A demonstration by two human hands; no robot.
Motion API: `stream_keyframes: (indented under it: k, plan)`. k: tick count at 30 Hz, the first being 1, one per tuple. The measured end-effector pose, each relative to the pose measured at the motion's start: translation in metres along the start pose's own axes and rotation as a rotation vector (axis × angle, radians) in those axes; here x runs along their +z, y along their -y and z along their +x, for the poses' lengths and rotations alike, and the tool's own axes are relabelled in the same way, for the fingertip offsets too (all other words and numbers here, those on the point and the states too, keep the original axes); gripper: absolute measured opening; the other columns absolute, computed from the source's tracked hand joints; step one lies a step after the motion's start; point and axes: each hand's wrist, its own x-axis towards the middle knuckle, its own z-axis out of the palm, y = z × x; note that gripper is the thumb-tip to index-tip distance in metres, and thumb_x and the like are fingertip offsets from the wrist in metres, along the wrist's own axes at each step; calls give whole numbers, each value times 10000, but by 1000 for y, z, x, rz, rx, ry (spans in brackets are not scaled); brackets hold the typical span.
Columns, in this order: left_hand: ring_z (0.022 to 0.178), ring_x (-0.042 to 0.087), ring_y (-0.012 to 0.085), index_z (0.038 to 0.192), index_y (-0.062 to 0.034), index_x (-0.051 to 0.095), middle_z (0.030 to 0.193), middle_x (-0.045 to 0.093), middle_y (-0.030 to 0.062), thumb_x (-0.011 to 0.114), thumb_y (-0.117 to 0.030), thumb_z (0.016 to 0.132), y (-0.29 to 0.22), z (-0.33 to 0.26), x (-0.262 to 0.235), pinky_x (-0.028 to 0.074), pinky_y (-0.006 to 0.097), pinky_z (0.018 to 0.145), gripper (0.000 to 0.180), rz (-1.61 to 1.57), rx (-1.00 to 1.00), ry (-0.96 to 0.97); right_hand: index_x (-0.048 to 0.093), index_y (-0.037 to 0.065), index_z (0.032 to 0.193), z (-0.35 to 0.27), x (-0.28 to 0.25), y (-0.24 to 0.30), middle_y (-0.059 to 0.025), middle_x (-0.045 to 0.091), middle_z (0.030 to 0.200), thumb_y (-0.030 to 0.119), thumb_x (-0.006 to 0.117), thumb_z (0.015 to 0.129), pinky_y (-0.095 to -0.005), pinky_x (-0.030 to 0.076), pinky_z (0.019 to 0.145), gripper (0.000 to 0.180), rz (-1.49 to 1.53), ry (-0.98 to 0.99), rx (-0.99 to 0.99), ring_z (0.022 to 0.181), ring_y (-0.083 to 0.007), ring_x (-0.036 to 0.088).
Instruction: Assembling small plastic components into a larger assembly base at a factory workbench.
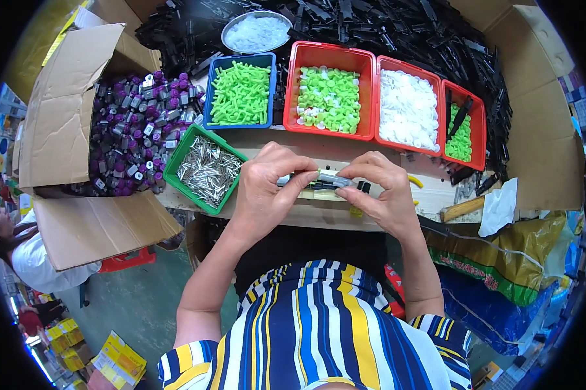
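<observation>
Both hands meet at the near edge of the table, over a small pale holder [327, 194] with black parts in it. My left hand [265, 185] pinches with thumb and forefinger at the left end of a small part, mostly hidden by the fingertips. A bit of green shows between the two hands. My right hand [385, 192] is closed, thumb and forefinger on a small grey piece [334, 179]. Left of my left hand stands a green bin [170, 174] of thin silvery metal pins [208, 171]. A black knob-like piece [364, 187] lies under my right fingers.
A cardboard box [65, 123] of purple-and-grey parts stands at left. Behind my hands are a blue bin [208, 97] of green sticks and red bins [375, 97] of green and white pieces. Black parts [397, 29] heap up behind. A yellow curved piece [416, 181] lies right.
</observation>
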Motion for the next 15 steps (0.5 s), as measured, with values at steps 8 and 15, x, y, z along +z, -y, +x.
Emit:
stream_keyframes:
  k: [8,15]
  plan:
    - [725,570,215,851,-13,728,738,657,71,765,29,742,1,0,7,442,334,645,123,110,139,-58,706,-48,959,0,0,1,-121,674,897,114,816,736,-334,497,791,298,15,-10,46,867,-219,635]
    - [732,578,227,855,-22,731,754,665,73,766,32,734,2,0,8,454,340,646,136,129,155,-51,706,-39,941,2,-5,5,-100,668,884,123,809,753,-329,477,768,269,75,60,151,839,-198,608]
